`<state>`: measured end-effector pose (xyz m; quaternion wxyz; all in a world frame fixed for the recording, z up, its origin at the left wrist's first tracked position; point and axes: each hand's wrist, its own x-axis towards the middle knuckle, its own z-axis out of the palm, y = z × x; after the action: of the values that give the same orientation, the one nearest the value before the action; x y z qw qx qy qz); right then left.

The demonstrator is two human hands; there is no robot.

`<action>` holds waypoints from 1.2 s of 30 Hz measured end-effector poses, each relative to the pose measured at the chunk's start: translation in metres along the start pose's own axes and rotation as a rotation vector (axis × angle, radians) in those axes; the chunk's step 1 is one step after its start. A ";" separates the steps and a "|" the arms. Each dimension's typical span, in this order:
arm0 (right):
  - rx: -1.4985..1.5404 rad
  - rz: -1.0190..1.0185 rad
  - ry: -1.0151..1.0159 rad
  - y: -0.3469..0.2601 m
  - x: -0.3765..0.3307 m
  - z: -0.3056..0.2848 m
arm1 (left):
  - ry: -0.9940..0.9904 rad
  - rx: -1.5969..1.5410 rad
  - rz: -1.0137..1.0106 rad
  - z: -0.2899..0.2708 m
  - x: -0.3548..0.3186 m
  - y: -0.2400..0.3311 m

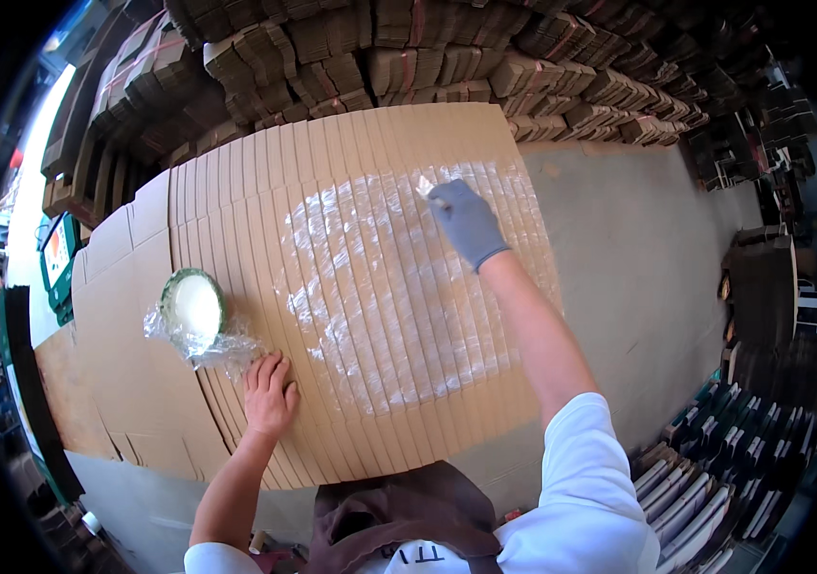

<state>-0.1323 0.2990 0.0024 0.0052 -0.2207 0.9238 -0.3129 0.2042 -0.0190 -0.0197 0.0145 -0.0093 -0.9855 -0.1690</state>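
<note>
Overlapping cardboard sheets [236, 220] lie fanned out in long strips in front of me. Shiny white wet streaks [370, 287] cover their middle. My right hand [466, 222], in a grey glove, is closed around a brush [425, 186] whose whitened end meets the far part of the streaked area. My bare left hand [270, 394] rests flat on the left part of the sheets, fingers stretched out. Just beyond it stands a round green-rimmed tub [194, 306] of white paste, with crumpled clear plastic film [222, 350] around its near side.
Tied bundles of flat cardboard [332, 72] are stacked high along the far side. Grey floor [629, 268] stretches to the right of the sheets. At the lower right stand rows of upright boards [691, 497]. A green box [59, 258] is at the far left.
</note>
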 end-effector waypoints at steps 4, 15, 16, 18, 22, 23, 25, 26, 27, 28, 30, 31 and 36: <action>-0.260 0.172 0.110 0.060 0.021 -0.031 | 0.002 -0.015 0.007 0.002 0.002 -0.001; 0.181 0.467 0.305 0.159 0.024 -0.058 | -0.004 -0.006 0.020 0.001 -0.001 -0.002; 0.489 0.551 0.375 0.156 0.026 -0.061 | -0.004 0.005 0.015 -0.001 -0.003 -0.003; 0.833 0.624 0.436 0.153 0.034 -0.048 | -0.001 0.013 0.013 -0.005 -0.007 -0.005; 1.031 0.685 0.626 0.192 0.040 -0.050 | 0.004 0.001 0.034 0.001 0.002 -0.002; 1.110 0.722 0.704 0.198 0.041 -0.054 | 0.003 0.002 0.030 0.001 0.001 -0.002; 0.995 0.683 0.680 0.193 0.045 -0.037 | -0.005 0.004 0.023 0.001 -0.001 -0.002; 0.938 0.666 0.668 0.187 0.045 -0.032 | -0.005 0.011 0.021 0.001 -0.001 -0.002; 0.795 0.681 0.686 0.184 0.043 -0.035 | -0.004 0.017 0.021 0.002 -0.001 -0.002; 0.660 0.692 0.695 0.176 0.042 -0.037 | -0.003 0.031 0.014 0.000 -0.003 -0.003; 0.592 0.687 0.689 0.157 0.045 -0.044 | 0.005 0.028 0.015 0.003 -0.005 -0.005; 0.659 0.677 0.674 0.144 0.044 -0.049 | 0.012 0.027 0.012 0.003 -0.005 -0.006; 0.546 0.431 0.475 0.024 0.032 0.028 | -0.003 0.027 0.012 -0.001 -0.002 -0.002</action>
<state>-0.1665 0.2869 -0.0304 -0.0842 0.0652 0.8075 -0.5801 0.2059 -0.0212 -0.0191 0.0140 -0.0153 -0.9876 -0.1554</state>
